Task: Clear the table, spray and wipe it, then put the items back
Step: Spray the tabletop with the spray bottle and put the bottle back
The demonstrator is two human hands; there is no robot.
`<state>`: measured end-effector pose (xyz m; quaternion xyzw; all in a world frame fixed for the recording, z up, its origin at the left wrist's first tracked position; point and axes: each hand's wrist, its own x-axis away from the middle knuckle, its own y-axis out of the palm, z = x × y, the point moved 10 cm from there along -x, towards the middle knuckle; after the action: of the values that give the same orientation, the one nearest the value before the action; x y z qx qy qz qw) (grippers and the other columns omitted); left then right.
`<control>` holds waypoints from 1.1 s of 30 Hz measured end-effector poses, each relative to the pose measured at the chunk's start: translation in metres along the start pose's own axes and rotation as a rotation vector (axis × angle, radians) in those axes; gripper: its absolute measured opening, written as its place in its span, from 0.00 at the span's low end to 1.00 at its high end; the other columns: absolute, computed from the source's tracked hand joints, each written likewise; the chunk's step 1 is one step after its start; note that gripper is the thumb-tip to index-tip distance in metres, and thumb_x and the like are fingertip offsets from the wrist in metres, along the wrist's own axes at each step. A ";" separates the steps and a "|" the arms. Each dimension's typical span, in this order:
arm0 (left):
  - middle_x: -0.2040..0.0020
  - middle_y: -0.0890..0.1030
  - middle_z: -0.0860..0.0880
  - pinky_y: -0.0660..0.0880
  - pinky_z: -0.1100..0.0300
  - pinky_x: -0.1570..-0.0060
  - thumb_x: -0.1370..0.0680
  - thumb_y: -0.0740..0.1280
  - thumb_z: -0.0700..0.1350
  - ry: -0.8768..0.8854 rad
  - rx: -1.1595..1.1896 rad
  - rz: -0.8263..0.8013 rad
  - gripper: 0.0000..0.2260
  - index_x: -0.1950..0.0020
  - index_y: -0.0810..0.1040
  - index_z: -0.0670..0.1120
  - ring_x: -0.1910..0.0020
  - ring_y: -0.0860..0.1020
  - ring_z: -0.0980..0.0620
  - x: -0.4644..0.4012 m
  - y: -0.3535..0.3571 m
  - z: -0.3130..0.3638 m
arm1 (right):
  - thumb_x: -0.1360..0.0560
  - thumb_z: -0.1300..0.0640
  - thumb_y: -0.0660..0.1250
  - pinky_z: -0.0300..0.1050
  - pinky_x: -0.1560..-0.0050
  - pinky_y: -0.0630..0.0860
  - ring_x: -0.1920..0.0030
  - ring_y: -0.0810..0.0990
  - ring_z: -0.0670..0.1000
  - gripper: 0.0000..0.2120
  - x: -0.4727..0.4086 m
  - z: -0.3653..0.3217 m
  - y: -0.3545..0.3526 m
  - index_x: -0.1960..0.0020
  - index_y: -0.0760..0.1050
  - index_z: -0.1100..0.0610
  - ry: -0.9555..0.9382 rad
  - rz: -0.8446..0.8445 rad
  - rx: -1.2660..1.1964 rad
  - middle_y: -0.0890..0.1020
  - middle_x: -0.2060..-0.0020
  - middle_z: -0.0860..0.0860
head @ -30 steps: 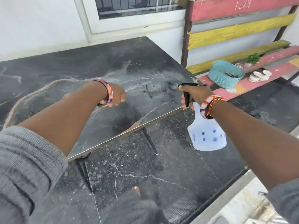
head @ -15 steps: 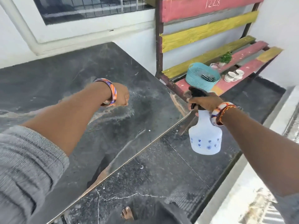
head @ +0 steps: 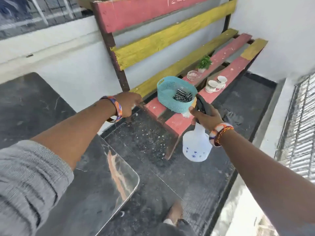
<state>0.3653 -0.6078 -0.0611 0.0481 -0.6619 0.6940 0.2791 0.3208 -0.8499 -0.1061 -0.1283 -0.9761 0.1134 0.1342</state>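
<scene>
My right hand (head: 207, 116) grips the black trigger head of a white spray bottle (head: 196, 147) with small blue flowers, held over the near end of the bench. My left hand (head: 129, 103) reaches toward the bench's near corner, its fingers blurred, with nothing visible in it. On the bench seat stands a teal plastic basket (head: 170, 101) holding a striped black-and-white cloth (head: 183, 97). Further along are a glass bowl (head: 193, 76), two white cups (head: 215, 84) and a small potted plant (head: 203, 63). The dark marble table (head: 30, 103) lies at lower left.
The red and yellow slatted bench (head: 170, 36) stands against the white wall. The floor (head: 187, 176) between table and bench is dark and speckled. A raised ledge (head: 267, 120) and metal grating (head: 300, 133) run along the right. My foot (head: 175, 213) shows at the bottom.
The view has swung right from the table to the bench. Both hands moved off the table toward the bench, the right still carrying the spray bottle.
</scene>
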 end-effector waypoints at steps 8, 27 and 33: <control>0.32 0.66 0.38 0.71 0.57 0.42 0.27 0.61 0.29 -0.143 0.034 -0.110 0.28 0.28 0.66 0.45 0.36 0.71 0.41 -0.101 0.003 0.018 | 0.30 0.77 0.61 0.30 0.74 0.66 0.70 0.66 0.45 0.21 -0.132 -0.038 -0.050 0.60 0.61 0.51 -0.046 -0.017 0.090 0.65 0.69 0.49; 0.28 0.68 0.39 0.69 0.54 0.37 0.20 0.58 0.49 -0.360 0.629 -0.317 0.31 0.25 0.48 0.34 0.33 0.71 0.42 -0.339 0.053 -0.019 | 0.37 0.74 0.74 0.43 0.56 0.78 0.64 0.80 0.46 0.22 -0.382 0.007 0.099 0.54 0.67 0.56 0.034 -0.064 0.137 0.80 0.59 0.58; 0.32 0.73 0.43 0.71 0.56 0.41 0.20 0.60 0.48 -0.238 0.782 -0.254 0.25 0.25 0.57 0.45 0.36 0.74 0.43 -0.356 0.067 -0.006 | 0.38 0.74 0.74 0.37 0.54 0.80 0.51 0.81 0.54 0.35 -0.372 0.041 0.109 0.37 0.64 0.56 0.127 -0.107 0.126 0.80 0.52 0.59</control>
<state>0.6357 -0.7148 -0.2773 0.3113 -0.3651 0.8425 0.2449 0.6795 -0.8601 -0.2593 -0.0740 -0.9620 0.1587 0.2093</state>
